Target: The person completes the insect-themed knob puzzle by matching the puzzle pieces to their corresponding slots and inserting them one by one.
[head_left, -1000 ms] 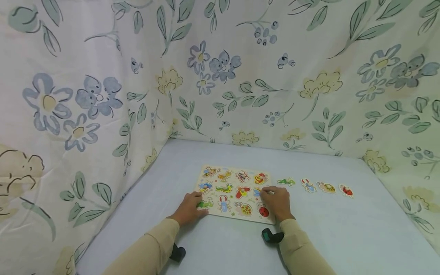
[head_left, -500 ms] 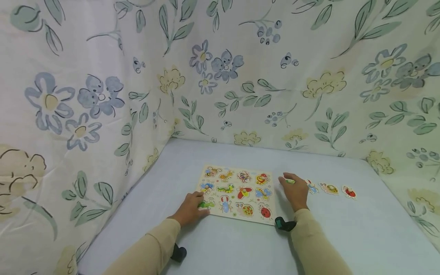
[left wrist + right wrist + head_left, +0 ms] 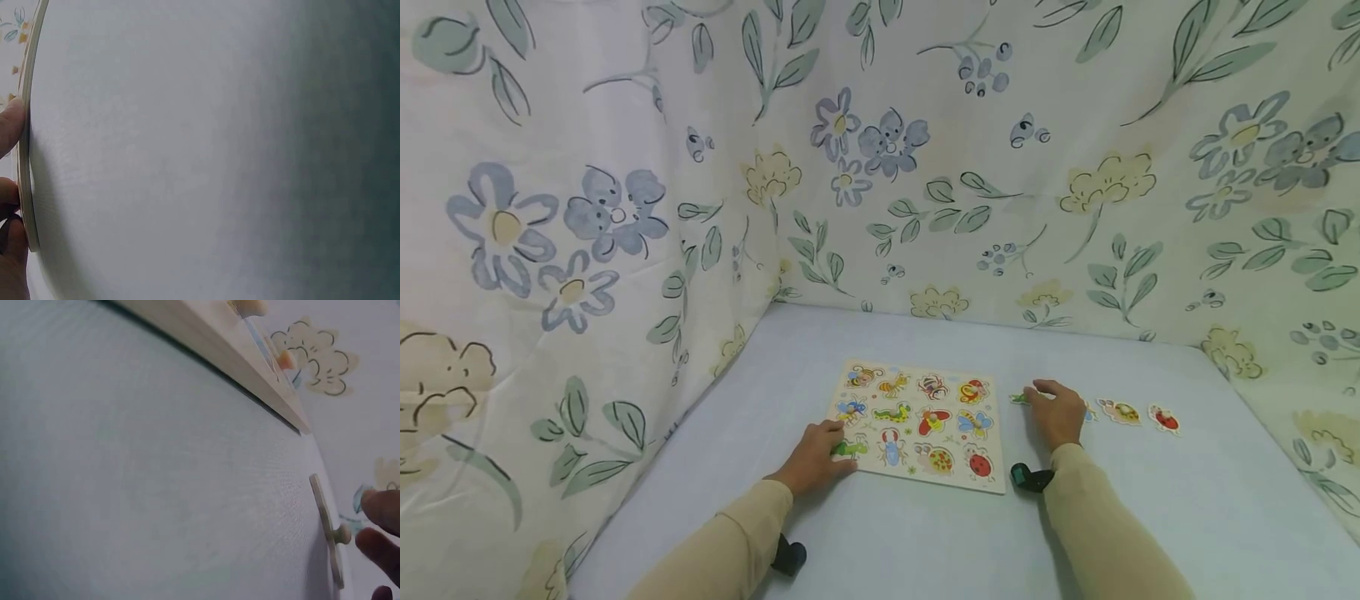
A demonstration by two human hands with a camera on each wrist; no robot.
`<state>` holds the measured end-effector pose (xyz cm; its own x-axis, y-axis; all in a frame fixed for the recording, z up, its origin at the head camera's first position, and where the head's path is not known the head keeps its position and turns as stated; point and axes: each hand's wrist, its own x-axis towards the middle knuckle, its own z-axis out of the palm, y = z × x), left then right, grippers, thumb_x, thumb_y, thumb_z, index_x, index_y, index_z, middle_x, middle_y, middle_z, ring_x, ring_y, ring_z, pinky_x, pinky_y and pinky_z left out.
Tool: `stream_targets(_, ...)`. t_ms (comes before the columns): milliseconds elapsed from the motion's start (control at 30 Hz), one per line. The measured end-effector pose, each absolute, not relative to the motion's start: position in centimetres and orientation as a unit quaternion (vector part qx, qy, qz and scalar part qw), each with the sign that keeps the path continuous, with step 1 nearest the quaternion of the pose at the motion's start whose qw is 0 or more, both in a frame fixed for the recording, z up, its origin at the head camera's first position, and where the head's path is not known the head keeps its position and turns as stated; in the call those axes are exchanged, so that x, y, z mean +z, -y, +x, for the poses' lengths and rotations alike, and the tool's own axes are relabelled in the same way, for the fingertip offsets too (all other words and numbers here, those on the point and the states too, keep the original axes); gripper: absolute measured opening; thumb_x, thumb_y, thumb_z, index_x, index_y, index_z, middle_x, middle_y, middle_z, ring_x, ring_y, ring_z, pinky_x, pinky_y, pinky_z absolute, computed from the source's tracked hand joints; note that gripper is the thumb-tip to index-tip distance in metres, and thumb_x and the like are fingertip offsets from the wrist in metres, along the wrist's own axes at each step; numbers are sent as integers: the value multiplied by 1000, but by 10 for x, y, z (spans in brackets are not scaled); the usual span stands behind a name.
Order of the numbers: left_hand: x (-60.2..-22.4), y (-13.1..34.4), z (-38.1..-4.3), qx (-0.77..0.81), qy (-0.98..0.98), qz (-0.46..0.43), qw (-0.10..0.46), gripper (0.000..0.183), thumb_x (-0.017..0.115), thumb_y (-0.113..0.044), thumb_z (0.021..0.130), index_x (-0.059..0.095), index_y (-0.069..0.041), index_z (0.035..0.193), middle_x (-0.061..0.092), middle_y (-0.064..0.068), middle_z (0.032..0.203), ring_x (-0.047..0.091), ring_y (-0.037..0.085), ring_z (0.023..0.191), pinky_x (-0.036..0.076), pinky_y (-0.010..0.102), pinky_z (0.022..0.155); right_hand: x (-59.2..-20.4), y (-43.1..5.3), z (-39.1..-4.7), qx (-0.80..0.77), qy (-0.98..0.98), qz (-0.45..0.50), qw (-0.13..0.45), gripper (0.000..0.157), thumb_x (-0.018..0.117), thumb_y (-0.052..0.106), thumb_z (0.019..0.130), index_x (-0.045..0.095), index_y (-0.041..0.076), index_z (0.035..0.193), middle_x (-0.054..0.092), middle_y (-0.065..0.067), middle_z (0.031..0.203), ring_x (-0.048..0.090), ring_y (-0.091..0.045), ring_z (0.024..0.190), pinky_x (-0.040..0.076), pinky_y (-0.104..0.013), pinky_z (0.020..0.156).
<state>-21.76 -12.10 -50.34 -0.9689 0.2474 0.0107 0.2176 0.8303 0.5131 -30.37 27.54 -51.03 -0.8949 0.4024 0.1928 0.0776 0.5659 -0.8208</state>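
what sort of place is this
Probably an indoor tabletop workspace screened off with fabric, though what lies beyond is hidden. Floral cloth hangs behind and to the left, enclosing a pale table, where a picture puzzle board lies.

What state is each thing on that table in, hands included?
Puzzle board: lying on the table
Left hand: holding the board
Green piece: lying loose
Right hand: close to that piece's knob, apparently not touching
Blue piece: loose, mostly hidden
Snail piece: lying loose
Ladybird piece: lying loose
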Motion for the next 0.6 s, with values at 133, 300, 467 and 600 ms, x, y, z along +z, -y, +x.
stream_targets(133,-502,122,-216,269,-955,118,30,65,79,-27,82,54,10,130,46,15,140,44,27,112,42,40,95,-511,-275,-305,427,875,-131,186,26,63,12,91,70,-3,110,65,-21,113,48,-41,120,33,-54,102)
stream_targets(300,-501,122,-216,273,-954,119,32,65,78,-28,83,54,9,130,45,15,141,44,28,113,42,40,96,-514,-276,-305,405,884,-132,190,22,61,8,90,71,-5,105,65,-23,110,50,-43,117,33,-55,101)
stream_targets(467,-501,122,-217,271,-954,124,33,65,78,-28,82,54,9,130,46,15,140,44,27,111,43,40,94,-511,-276,-303,403,880,-127,216,21,60,6,91,71,-6,103,66,-24,108,51,-43,115,32,-56,100)
stream_targets(600,-499,122,-218,270,-955,120,38,65,78,-28,82,54,9,130,45,15,140,44,27,111,42,39,95,-503,-277,-300,413,865,-115,260,18,63,5,89,73,-6,99,68,-23,103,55,-43,111,34,-55,99)
